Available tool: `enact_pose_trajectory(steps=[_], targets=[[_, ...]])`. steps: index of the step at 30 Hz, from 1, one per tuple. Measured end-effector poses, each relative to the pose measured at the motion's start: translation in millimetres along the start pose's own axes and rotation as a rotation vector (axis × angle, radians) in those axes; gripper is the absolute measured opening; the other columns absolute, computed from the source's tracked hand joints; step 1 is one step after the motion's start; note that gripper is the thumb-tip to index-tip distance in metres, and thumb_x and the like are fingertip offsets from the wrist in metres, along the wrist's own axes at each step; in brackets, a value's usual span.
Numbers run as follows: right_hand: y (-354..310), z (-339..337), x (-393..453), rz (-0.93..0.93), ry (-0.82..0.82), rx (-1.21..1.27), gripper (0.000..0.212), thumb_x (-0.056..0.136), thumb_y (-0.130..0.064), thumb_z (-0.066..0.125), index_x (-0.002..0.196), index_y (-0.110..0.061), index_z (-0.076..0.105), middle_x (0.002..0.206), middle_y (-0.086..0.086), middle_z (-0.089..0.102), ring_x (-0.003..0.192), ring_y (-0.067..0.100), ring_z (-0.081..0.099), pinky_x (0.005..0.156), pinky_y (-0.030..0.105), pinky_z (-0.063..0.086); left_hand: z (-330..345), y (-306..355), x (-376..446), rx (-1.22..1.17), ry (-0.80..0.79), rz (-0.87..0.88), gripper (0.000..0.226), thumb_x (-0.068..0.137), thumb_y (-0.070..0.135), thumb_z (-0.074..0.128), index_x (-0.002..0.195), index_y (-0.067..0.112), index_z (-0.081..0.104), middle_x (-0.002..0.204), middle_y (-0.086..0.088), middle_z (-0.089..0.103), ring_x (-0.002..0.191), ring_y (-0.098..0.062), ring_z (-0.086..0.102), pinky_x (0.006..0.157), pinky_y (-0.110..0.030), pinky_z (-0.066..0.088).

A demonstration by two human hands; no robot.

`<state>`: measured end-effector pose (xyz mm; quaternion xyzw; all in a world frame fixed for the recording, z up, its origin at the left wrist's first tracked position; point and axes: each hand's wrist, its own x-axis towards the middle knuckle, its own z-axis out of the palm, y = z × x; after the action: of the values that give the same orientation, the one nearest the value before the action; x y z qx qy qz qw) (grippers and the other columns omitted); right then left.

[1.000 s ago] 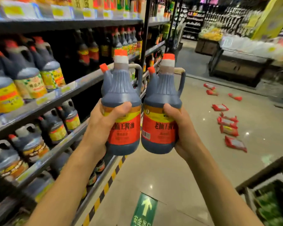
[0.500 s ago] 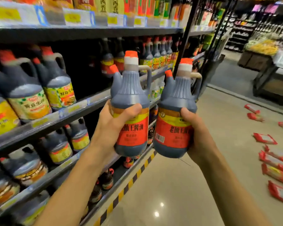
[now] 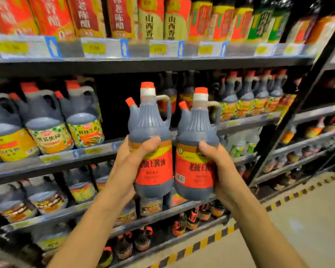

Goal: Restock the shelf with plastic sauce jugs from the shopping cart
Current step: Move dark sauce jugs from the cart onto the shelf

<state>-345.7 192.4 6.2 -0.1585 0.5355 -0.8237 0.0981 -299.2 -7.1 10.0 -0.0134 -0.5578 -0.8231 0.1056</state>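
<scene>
I hold two dark sauce jugs upright, side by side, in front of the shelf. My left hand [image 3: 132, 163] grips the left jug [image 3: 153, 136] around its red and yellow label. My right hand [image 3: 221, 169] grips the right jug [image 3: 196, 144] the same way. Both jugs have orange caps, a small side spout and a handle. Behind them the middle shelf [image 3: 108, 149] has a dark gap between the big jugs on the left and the smaller jugs on the right. The shopping cart is out of view.
Large jugs with yellow-green labels [image 3: 50, 130] fill the middle shelf at left. Tall bottles [image 3: 151, 18] line the top shelf above price tags. Lower shelves hold more jugs and small bottles. A black upright post [image 3: 298, 105] divides the shelving. Yellow-black tape [image 3: 207, 240] edges the floor.
My view has turned left to face the shelf. Both hands have carried the two jugs closer to the gap on the middle shelf; the aisle floor and red packets have left view.
</scene>
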Motion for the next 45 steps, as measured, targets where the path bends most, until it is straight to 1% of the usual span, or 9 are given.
enact_pose_trajectory(steps=[6, 16, 22, 26, 31, 36, 41, 43, 45], targets=[[0.1, -25.8, 54.3, 0.113, -0.166, 0.022, 0.067, 0.079, -0.037, 0.076, 0.137, -0.010, 0.058, 0.128, 0.018, 0.069, 0.115, 0.036, 0.068, 0.091, 0.045, 0.058, 10.5, -8.9, 25.7, 0.011, 0.111, 0.014, 0.050, 0.067, 0.044, 0.083, 0.115, 0.040, 0.071, 0.117, -0.005, 0.076, 0.104, -0.027, 0.074, 0.073, -0.033, 0.061], [21.5, -10.6, 122.4, 0.206, -0.325, 0.027, 0.059, 0.089, -0.036, 0.072, 0.141, -0.012, 0.057, 0.132, 0.016, 0.068, 0.119, 0.036, 0.067, 0.094, 0.044, 0.058, -24.3, -17.6, 67.0, -0.014, 0.246, 0.019, 0.067, 0.069, 0.045, 0.086, 0.129, 0.024, 0.066, 0.117, -0.010, 0.075, 0.103, -0.029, 0.074, 0.074, -0.035, 0.061], [29.0, 7.1, 150.2, 0.201, -0.347, 0.000, 0.056, 0.091, -0.036, 0.068, 0.141, -0.011, 0.057, 0.133, 0.017, 0.067, 0.123, 0.036, 0.065, 0.103, 0.049, 0.053, -48.2, -14.3, 91.4, 0.008, 0.216, 0.035, 0.059, 0.070, 0.048, 0.089, 0.120, 0.021, 0.072, 0.114, -0.012, 0.076, 0.101, -0.029, 0.075, 0.073, -0.032, 0.061], [29.9, 12.2, 168.9, 0.192, -0.340, -0.004, 0.056, 0.087, -0.037, 0.072, 0.136, -0.012, 0.062, 0.128, 0.016, 0.070, 0.119, 0.033, 0.067, 0.094, 0.041, 0.058, -50.7, -8.1, 107.8, 0.049, 0.238, 0.039, 0.036, 0.075, 0.045, 0.083, 0.103, 0.023, 0.080, 0.107, -0.012, 0.078, 0.095, -0.025, 0.076, 0.070, -0.031, 0.060], [32.5, 8.4, 189.4, 0.170, -0.348, 0.000, 0.045, 0.085, -0.041, 0.074, 0.123, -0.017, 0.073, 0.123, 0.015, 0.073, 0.111, 0.031, 0.072, 0.082, 0.037, 0.060, -58.2, -6.3, 129.0, 0.150, 0.212, 0.095, 0.053, 0.072, 0.051, 0.085, 0.114, 0.020, 0.076, 0.111, -0.012, 0.077, 0.100, -0.028, 0.075, 0.074, -0.034, 0.060], [33.3, 8.5, 204.9, 0.123, -0.375, -0.009, 0.042, 0.085, -0.042, 0.072, 0.116, -0.014, 0.076, 0.120, 0.016, 0.074, 0.108, 0.030, 0.073, 0.080, 0.036, 0.061, -63.1, -6.5, 149.6, 0.223, 0.172, 0.137, 0.049, 0.066, 0.059, 0.087, 0.097, 0.022, 0.079, 0.105, -0.014, 0.077, 0.096, -0.029, 0.076, 0.077, -0.038, 0.060], [30.5, 8.6, 224.6, 0.087, -0.396, -0.087, 0.032, 0.083, -0.044, 0.074, 0.102, -0.019, 0.081, 0.113, 0.015, 0.076, 0.101, 0.028, 0.075, 0.077, 0.036, 0.061, -68.9, -3.1, 165.2, 0.277, 0.175, 0.191, 0.048, 0.064, 0.061, 0.087, 0.093, 0.023, 0.081, 0.101, -0.013, 0.078, 0.094, -0.027, 0.077, 0.071, -0.034, 0.060], [30.7, 8.9, 233.8, 0.076, -0.399, -0.084, 0.040, 0.079, -0.046, 0.078, 0.106, -0.017, 0.080, 0.113, 0.016, 0.076, 0.101, 0.029, 0.075, 0.076, 0.036, 0.061, -69.2, -3.5, 172.5, 0.258, 0.216, 0.214, 0.051, 0.063, 0.057, 0.089, 0.097, 0.021, 0.080, 0.100, -0.011, 0.079, 0.093, -0.025, 0.077, 0.069, -0.032, 0.061], [33.2, 9.8, 243.7, 0.026, -0.380, -0.089, 0.051, 0.076, -0.045, 0.079, 0.114, -0.012, 0.075, 0.113, 0.016, 0.076, 0.102, 0.028, 0.075, 0.076, 0.036, 0.061, -69.8, -6.6, 181.1, 0.229, 0.274, 0.262, 0.064, 0.062, 0.050, 0.088, 0.114, 0.016, 0.071, 0.102, -0.009, 0.079, 0.095, -0.024, 0.077, 0.070, -0.032, 0.061]])
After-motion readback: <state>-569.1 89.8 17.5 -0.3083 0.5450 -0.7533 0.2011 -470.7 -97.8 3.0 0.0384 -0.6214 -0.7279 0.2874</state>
